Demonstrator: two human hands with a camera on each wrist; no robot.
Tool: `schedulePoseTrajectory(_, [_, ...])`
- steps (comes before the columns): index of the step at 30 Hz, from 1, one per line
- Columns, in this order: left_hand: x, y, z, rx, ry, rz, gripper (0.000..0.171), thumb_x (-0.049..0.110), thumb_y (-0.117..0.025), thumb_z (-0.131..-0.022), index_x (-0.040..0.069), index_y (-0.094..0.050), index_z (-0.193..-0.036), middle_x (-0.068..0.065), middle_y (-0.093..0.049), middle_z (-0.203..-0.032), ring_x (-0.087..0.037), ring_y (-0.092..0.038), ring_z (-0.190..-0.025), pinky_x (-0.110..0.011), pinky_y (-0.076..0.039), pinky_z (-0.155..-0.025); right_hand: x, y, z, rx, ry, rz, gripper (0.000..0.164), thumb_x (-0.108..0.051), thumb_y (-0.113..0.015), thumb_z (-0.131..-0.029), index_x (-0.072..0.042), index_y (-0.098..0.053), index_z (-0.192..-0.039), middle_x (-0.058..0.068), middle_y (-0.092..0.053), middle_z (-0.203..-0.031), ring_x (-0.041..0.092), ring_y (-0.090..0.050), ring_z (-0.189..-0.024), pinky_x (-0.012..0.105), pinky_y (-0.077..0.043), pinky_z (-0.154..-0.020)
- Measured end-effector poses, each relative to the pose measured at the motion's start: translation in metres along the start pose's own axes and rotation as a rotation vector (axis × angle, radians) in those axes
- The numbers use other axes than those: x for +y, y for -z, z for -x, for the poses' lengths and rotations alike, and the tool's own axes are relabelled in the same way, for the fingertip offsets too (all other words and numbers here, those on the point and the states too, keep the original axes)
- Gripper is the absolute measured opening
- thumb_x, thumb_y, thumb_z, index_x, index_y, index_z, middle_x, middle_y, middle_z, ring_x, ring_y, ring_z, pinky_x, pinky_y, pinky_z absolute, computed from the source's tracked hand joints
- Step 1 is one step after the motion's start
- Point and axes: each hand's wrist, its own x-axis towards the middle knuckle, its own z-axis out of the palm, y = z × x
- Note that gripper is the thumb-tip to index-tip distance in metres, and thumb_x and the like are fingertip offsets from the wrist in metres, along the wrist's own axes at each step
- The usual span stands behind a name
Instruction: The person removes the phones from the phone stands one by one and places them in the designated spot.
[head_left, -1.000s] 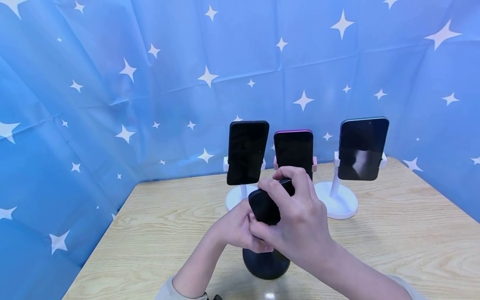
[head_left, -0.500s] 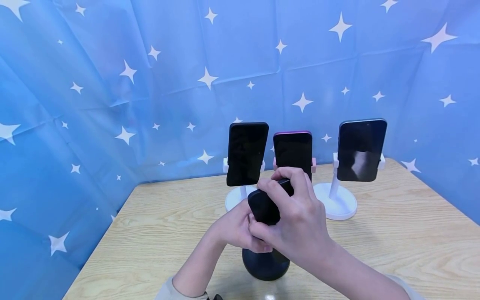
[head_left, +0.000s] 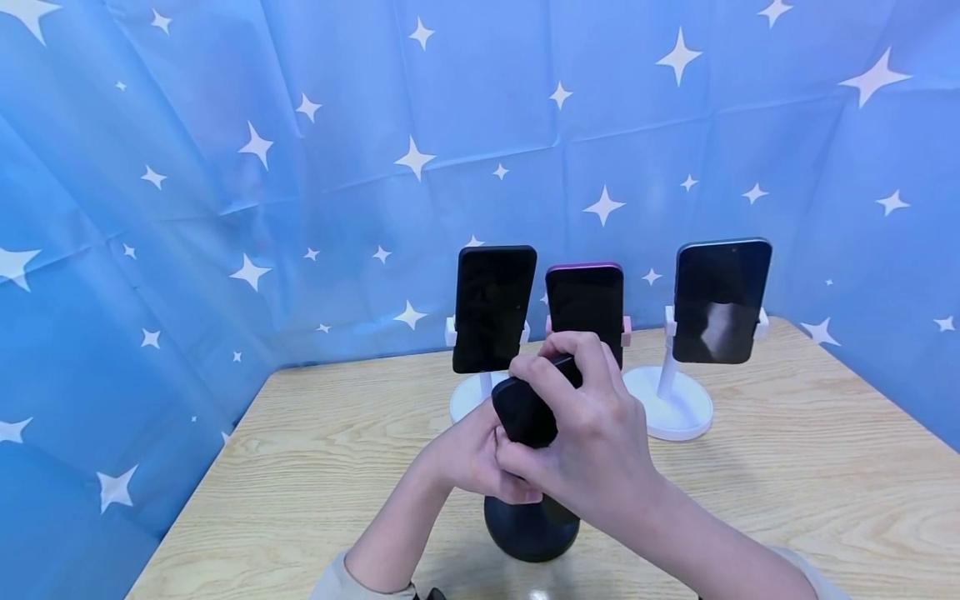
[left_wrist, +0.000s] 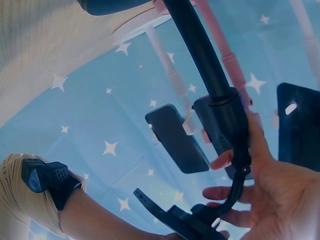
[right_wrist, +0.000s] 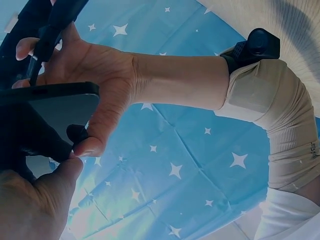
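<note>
A black phone stand with a round base [head_left: 532, 533] stands at the near middle of the table. My left hand [head_left: 472, 458] holds it just below its head; the left wrist view shows the fingers around the hinged neck [left_wrist: 235, 145]. At the top is a glossy black phone [head_left: 525, 412], tilted back. My right hand [head_left: 592, 425] grips it, with fingers over its far edge and the thumb at the near side. In the right wrist view, both thumbs meet beside a small dark tab [right_wrist: 76, 132] at the phone's edge [right_wrist: 55, 91]. The right fingers hide part of the phone.
Behind stand three more phones in holders: a black phone [head_left: 493, 308] on a white stand, a pink-edged phone [head_left: 585, 300] in a pink one, and a blue-edged phone [head_left: 722, 300] on a white round base [head_left: 671, 408]. A blue star-patterned curtain [head_left: 337, 208] backs the wooden table [head_left: 300, 467].
My right hand and the black phone have shifted very slightly left. The head view has tilted a little. Both hands keep their hold.
</note>
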Motion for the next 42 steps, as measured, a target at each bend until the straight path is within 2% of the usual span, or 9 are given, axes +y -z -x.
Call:
schedulePoseTrajectory(3, [0.003, 0.0, 0.0, -0.001, 0.004, 0.011, 0.069, -0.014, -0.061, -0.062, -0.009, -0.03, -0.124, -0.026, -0.052, -0.089, -0.02, -0.055, -0.078, -0.031, -0.052, -0.07, 0.0, 0.0, 0.0, -0.006, -0.002, -0.003, 0.043, -0.014, -0.074, -0.05, -0.01, -0.063, -0.092, 0.013, -0.049, -0.099, 0.029, -0.052, -0.087, 0.036, -0.049, -0.048])
schedulePoseTrajectory(10, [-0.009, 0.0, 0.001, 0.003, -0.012, 0.006, 0.07, -0.012, -0.062, -0.062, -0.007, -0.03, -0.124, -0.024, -0.053, -0.088, -0.019, -0.055, -0.077, -0.031, -0.052, -0.069, 0.001, 0.001, -0.002, -0.022, -0.007, -0.013, 0.044, -0.015, -0.075, -0.05, -0.01, -0.062, -0.092, 0.013, -0.049, -0.1, 0.03, -0.053, -0.091, 0.037, -0.05, -0.05])
schedulePoseTrajectory(19, [0.006, 0.001, -0.004, -0.007, -0.065, -0.07, 0.071, -0.008, -0.06, -0.063, -0.009, -0.026, -0.125, -0.022, -0.054, -0.086, -0.018, -0.055, -0.076, -0.03, -0.052, -0.071, 0.001, 0.0, -0.003, -0.038, -0.007, -0.02, 0.043, -0.015, -0.076, -0.052, -0.01, -0.062, -0.092, 0.013, -0.048, -0.099, 0.027, -0.051, -0.087, 0.034, -0.049, -0.051])
schedulePoseTrajectory(24, [-0.005, 0.003, -0.002, -0.015, -0.052, -0.049, 0.079, -0.008, -0.062, -0.062, -0.007, -0.022, -0.131, -0.022, -0.053, -0.089, -0.017, -0.054, -0.077, -0.03, -0.052, -0.071, 0.0, 0.0, -0.003, -0.036, -0.005, -0.024, 0.043, -0.015, -0.075, -0.052, -0.011, -0.062, -0.092, 0.012, -0.049, -0.099, 0.027, -0.052, -0.089, 0.034, -0.049, -0.05])
schedulePoseTrajectory(29, [-0.019, 0.004, 0.001, -0.017, -0.064, -0.083, 0.081, -0.007, -0.064, -0.061, -0.006, -0.023, -0.13, -0.02, -0.055, -0.089, -0.017, -0.055, -0.077, -0.03, -0.052, -0.072, 0.0, 0.0, -0.004, -0.031, 0.005, -0.021, 0.043, -0.014, -0.075, -0.051, -0.01, -0.062, -0.092, 0.013, -0.049, -0.099, 0.028, -0.052, -0.088, 0.035, -0.05, -0.05])
schedulePoseTrajectory(35, [-0.017, 0.003, 0.001, -0.025, -0.064, -0.056, 0.078, -0.009, -0.063, -0.062, -0.006, -0.023, -0.129, -0.02, -0.054, -0.087, -0.019, -0.054, -0.075, -0.031, -0.052, -0.07, 0.001, 0.0, -0.005, -0.045, -0.005, -0.026, 0.042, -0.014, -0.076, -0.051, -0.01, -0.062, -0.091, 0.012, -0.049, -0.099, 0.026, -0.051, -0.088, 0.034, -0.05, -0.052])
schedulePoseTrajectory(42, [-0.021, 0.004, 0.001, -0.032, -0.068, -0.073, 0.083, -0.007, -0.064, -0.061, -0.005, -0.021, -0.132, -0.019, -0.054, -0.09, -0.018, -0.054, -0.077, -0.03, -0.051, -0.073, 0.001, 0.001, -0.005, -0.06, -0.013, -0.04, 0.042, -0.014, -0.075, -0.051, -0.011, -0.062, -0.091, 0.012, -0.049, -0.098, 0.025, -0.051, -0.088, 0.033, -0.05, -0.051])
